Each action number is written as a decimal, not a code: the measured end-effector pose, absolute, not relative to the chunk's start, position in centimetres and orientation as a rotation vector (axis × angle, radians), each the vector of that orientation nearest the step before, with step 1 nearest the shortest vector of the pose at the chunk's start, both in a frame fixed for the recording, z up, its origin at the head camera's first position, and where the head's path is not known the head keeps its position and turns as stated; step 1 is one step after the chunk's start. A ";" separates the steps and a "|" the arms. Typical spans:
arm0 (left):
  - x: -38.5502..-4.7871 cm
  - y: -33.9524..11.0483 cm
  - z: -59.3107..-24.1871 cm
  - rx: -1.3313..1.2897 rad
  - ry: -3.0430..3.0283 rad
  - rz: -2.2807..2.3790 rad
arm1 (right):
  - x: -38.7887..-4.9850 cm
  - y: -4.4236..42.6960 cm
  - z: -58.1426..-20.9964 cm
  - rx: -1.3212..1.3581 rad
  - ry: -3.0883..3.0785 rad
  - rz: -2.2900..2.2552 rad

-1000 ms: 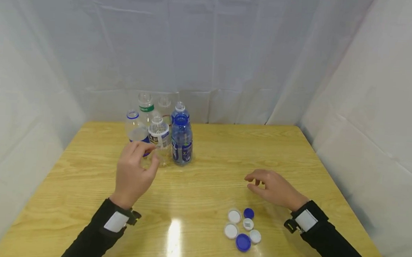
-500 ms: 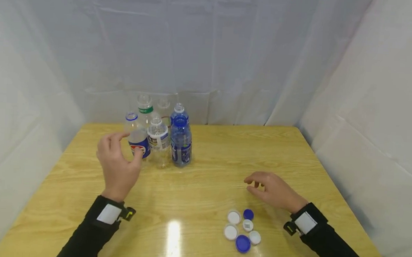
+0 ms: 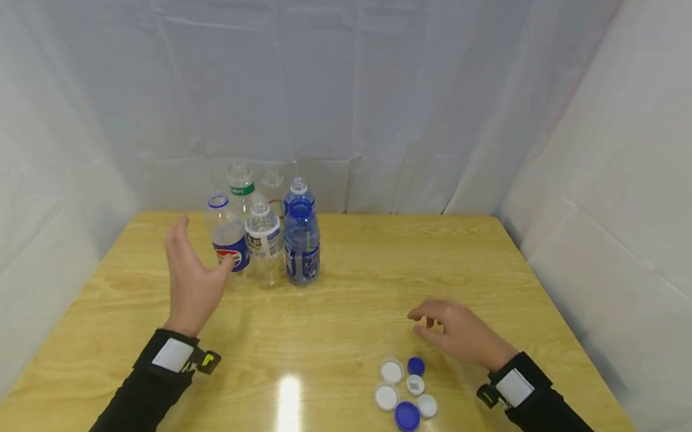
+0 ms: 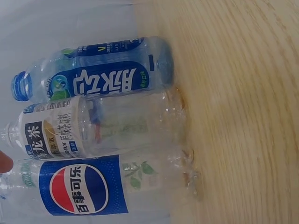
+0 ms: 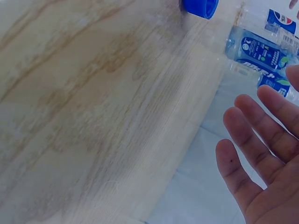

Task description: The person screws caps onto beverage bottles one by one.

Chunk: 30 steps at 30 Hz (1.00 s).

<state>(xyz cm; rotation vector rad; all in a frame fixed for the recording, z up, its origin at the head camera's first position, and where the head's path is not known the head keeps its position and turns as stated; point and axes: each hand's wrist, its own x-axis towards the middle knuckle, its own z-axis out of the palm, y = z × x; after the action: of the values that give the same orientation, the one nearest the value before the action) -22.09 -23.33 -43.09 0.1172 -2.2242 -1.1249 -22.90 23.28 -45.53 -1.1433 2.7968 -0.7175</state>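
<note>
My left hand (image 3: 192,283) is spread wide, thumb and fingers apart, just in front of a clear soda bottle (image 3: 218,222) with a blue label and a blue neck ring. Its thumb overlaps that label in the head view; contact cannot be told. In the left wrist view the soda bottle (image 4: 84,186) stands beside a clear tea bottle (image 4: 51,130) and a blue drink bottle (image 4: 103,74). Relaxed, slightly bent fingers hold nothing on my right hand (image 3: 463,333), above the table beyond several bottle caps (image 3: 408,417), some white, some blue.
Behind the front bottles stand a clear bottle with a green band (image 3: 242,188), another clear bottle (image 3: 273,179) and a second blue bottle (image 3: 298,187). All are uncapped. White curtains (image 3: 388,81) enclose the wooden table (image 3: 340,320) at the back and sides.
My left hand has moved left from in front of the bottles, and its fingers and thumb have spread from nearly touching to wide apart. My right hand stays nearly where it was.
</note>
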 end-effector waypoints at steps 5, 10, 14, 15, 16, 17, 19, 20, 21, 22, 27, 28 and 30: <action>-22.5 -23.4 -43.7 0.165 -2.299 -1.183 | -22.4 23.4 -45.7 -1.121 2.790 -0.682; -22.9 -23.6 -44.1 0.219 -2.348 -1.238 | -21.8 23.6 -45.9 -1.114 2.777 -0.673; -23.3 -23.7 -44.3 0.248 -2.375 -1.280 | -21.5 23.7 -45.9 -1.116 2.769 -0.665; -23.4 -23.7 -44.4 0.250 -2.379 -1.285 | -21.5 23.7 -46.0 -1.111 2.767 -0.660; -23.5 -23.7 -44.4 0.252 -2.383 -1.290 | -21.5 23.7 -46.0 -1.108 2.768 -0.653; -23.6 -23.7 -44.4 0.254 -2.385 -1.296 | -21.4 23.7 -46.0 -1.106 2.770 -0.644; -23.8 -23.7 -44.5 0.258 -2.388 -1.300 | -21.4 23.8 -46.1 -1.098 2.770 -0.622; -23.8 -23.7 -44.5 0.260 -2.390 -1.300 | -21.4 23.8 -46.1 -1.098 2.767 -0.619; -23.9 -23.7 -44.5 0.263 -2.392 -1.301 | -21.4 23.8 -46.1 -1.096 2.767 -0.611; -24.0 -23.6 -44.5 0.266 -2.394 -1.302 | -21.4 23.8 -46.1 -1.095 2.765 -0.607; -24.2 -23.5 -44.6 0.280 -2.402 -1.310 | -21.2 23.8 -46.1 -1.090 2.755 -0.606; -24.2 -23.5 -44.6 0.284 -2.406 -1.311 | -21.2 23.8 -46.2 -1.084 2.751 -0.604; -24.2 -23.4 -44.7 0.292 -2.411 -1.312 | -21.1 23.7 -46.2 -1.071 2.748 -0.599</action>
<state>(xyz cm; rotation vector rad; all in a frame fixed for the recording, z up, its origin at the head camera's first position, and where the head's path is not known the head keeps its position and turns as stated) -24.23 -23.40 -44.72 0.2917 -2.4115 -1.3121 -21.15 23.72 -46.23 -1.0708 2.7484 -0.5991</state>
